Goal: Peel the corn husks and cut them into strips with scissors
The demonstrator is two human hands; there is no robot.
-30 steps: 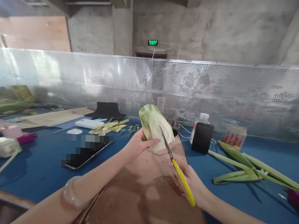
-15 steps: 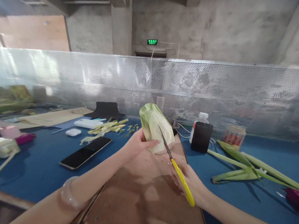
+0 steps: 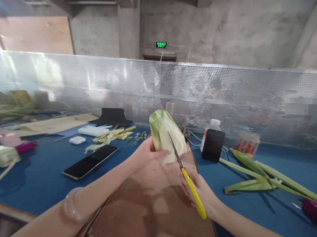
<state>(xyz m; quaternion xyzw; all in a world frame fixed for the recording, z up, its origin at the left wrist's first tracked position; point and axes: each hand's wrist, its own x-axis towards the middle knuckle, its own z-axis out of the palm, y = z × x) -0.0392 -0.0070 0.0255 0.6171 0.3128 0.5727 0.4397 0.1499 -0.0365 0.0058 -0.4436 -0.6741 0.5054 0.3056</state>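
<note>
The left hand (image 3: 144,154) grips a pale green husk (image 3: 166,135), with the thumb laid across its whitish face and the other fingers mostly hidden behind it. The right hand (image 3: 203,189) is closed around the handles of a pair of yellow-handled scissors (image 3: 194,194); the blades look narrow, close together, though whether a slight gap remains between them I cannot tell.

The brown board (image 3: 131,213) serves as the landmark. The husk is held up above its far end, the left hand comes in over its left edge, and the right hand sits over its right side, nearer the wearer. The left hand is the nearer one, in direct contact with the husk at its lower left; the right hand stays apart, below and to the right, with only the scissors spanning the gap.

The husk's long axis slants from a rounded green top at upper left to a trimmed-looking pale edge at lower right, and the blades run along nearly the same slant, pointing up and left. Their tip overlaps the pale face in this view; whether it touches or hangs just in front is not clear.

Left of the board lie a phone (image 3: 91,162) and some dried stalks (image 3: 117,134); right of it, a bottle (image 3: 215,124) and long green leaves (image 3: 262,182).
</note>
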